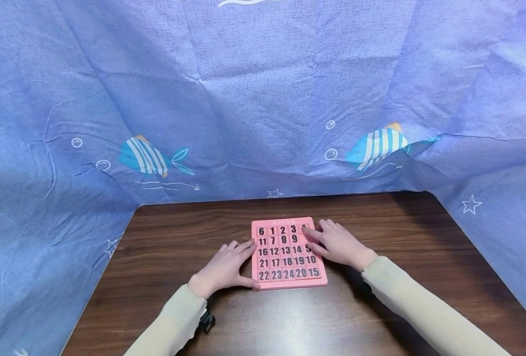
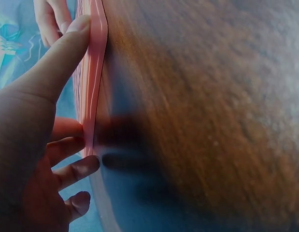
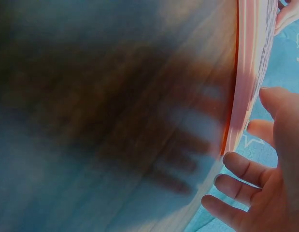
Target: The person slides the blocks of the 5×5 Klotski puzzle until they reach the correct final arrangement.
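A pink sliding number puzzle lies flat on the table, its black-numbered tiles set in rows. In the second row, right of the 9, a gap without a tile shows. My left hand steadies the puzzle from the left, with its thumb at the near left corner and forefinger along the left edge. From the right, my right hand reaches over the puzzle's edge. Its forefinger is on the partly covered 4 tile, and its thumb is at the 5 tile. Both wrist views show the puzzle's side edge with loosely spread fingers.
The dark wood-grain table has rounded far corners. Behind it and at both sides hangs a blue cloth printed with fish. A small black object is at the left cuff.
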The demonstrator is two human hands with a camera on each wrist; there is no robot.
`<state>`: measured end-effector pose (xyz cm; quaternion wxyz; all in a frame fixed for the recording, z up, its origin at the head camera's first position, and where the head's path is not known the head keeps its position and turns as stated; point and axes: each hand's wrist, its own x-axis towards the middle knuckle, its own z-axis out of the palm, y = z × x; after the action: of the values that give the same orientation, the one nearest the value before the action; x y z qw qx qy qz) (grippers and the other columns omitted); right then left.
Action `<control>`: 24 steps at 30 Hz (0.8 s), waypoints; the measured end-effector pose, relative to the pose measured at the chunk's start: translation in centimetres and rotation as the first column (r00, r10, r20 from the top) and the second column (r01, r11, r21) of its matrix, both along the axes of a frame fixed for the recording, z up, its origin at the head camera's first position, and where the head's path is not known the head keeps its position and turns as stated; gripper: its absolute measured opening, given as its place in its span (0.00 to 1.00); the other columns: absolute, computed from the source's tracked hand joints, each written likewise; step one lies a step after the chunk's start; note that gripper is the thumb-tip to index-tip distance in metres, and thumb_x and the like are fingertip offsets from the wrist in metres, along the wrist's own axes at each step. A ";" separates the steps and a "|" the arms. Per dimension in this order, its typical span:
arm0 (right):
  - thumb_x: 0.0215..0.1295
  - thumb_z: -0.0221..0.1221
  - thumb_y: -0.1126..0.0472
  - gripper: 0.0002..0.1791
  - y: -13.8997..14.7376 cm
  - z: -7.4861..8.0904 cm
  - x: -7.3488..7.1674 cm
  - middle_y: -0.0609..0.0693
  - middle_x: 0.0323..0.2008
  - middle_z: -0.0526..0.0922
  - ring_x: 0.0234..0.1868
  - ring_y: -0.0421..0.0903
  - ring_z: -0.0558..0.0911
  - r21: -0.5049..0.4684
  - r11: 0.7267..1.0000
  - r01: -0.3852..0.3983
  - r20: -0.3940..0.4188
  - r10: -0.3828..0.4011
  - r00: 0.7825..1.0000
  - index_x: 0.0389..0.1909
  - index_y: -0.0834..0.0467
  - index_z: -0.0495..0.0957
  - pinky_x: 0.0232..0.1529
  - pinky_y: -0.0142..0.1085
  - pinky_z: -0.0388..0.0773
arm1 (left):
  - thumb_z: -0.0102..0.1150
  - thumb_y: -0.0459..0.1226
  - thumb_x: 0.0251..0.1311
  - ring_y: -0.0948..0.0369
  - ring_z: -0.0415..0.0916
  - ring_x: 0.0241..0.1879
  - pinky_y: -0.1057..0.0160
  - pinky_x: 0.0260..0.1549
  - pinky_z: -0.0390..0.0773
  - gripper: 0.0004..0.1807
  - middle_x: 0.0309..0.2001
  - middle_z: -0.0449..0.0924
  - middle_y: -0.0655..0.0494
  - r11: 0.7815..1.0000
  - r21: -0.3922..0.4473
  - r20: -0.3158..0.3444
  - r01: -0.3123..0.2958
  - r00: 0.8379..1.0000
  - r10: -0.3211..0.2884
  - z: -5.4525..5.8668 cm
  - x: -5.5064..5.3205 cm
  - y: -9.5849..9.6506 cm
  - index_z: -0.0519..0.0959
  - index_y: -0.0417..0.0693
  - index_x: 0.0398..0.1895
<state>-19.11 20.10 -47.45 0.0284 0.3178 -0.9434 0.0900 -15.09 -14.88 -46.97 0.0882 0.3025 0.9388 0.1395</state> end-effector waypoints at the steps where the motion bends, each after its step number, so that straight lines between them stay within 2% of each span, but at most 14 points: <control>1: 0.75 0.60 0.47 0.25 0.1 0.0 0.2 0.53 0.40 0.74 0.40 0.51 0.72 -0.001 1.000 0.002 0.003 -0.002 1.000 0.68 0.50 0.80 0.43 0.48 0.71 | 0.73 0.69 0.47 0.48 0.68 0.65 0.44 0.63 0.68 0.61 0.79 0.63 0.48 1.000 0.001 0.001 -0.001 1.000 0.001 0.0 0.0 0.0 0.66 0.43 0.79; 4: 0.75 0.60 0.45 0.25 0.5 0.0 0.9 0.52 0.41 0.75 0.41 0.50 0.72 0.000 1.000 0.001 0.014 -0.001 1.000 0.69 0.49 0.79 0.45 0.48 0.72 | 0.73 0.69 0.47 0.48 0.68 0.65 0.44 0.63 0.68 0.61 0.79 0.63 0.48 1.000 0.004 0.006 -0.001 1.000 0.001 0.0 0.0 0.0 0.66 0.43 0.79; 9: 0.75 0.60 0.43 0.26 1.1 0.3 2.5 0.46 0.36 0.69 0.37 0.45 0.67 0.025 0.999 -0.024 0.038 0.023 0.999 0.69 0.46 0.79 0.40 0.40 0.66 | 0.73 0.68 0.47 0.49 0.68 0.64 0.45 0.61 0.68 0.61 0.79 0.63 0.47 1.000 0.004 0.005 -0.003 1.000 0.003 0.1 0.0 0.0 0.66 0.43 0.79; 15: 0.76 0.59 0.43 0.24 1.7 0.4 3.9 0.42 0.33 0.66 0.33 0.41 0.63 0.017 0.997 -0.080 0.001 0.080 0.997 0.68 0.44 0.80 0.36 0.36 0.62 | 0.74 0.68 0.48 0.49 0.68 0.63 0.45 0.61 0.69 0.60 0.79 0.63 0.47 1.000 0.003 0.005 -0.003 1.000 0.003 0.2 0.1 0.1 0.66 0.42 0.78; 19: 0.76 0.60 0.45 0.23 1.9 0.4 4.4 0.42 0.33 0.67 0.32 0.40 0.62 0.009 0.994 -0.110 -0.037 0.110 0.993 0.68 0.45 0.81 0.35 0.35 0.61 | 0.74 0.68 0.47 0.49 0.68 0.64 0.45 0.61 0.69 0.60 0.78 0.64 0.47 1.000 -0.003 -0.009 0.004 1.000 -0.004 0.4 0.2 0.1 0.67 0.42 0.78; 24: 0.76 0.59 0.45 0.24 1.9 0.4 4.4 0.42 0.33 0.67 0.32 0.40 0.62 0.013 0.995 -0.100 -0.042 0.101 0.994 0.68 0.45 0.80 0.35 0.35 0.62 | 0.75 0.67 0.46 0.49 0.68 0.64 0.45 0.61 0.69 0.60 0.78 0.64 0.47 1.000 0.006 -0.010 0.001 1.000 -0.001 0.4 0.3 0.1 0.67 0.42 0.78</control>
<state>-14.73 21.97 -47.06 0.0422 0.3670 -0.9259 0.0792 -14.80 -14.77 -46.52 0.0828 0.3039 0.9386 0.1408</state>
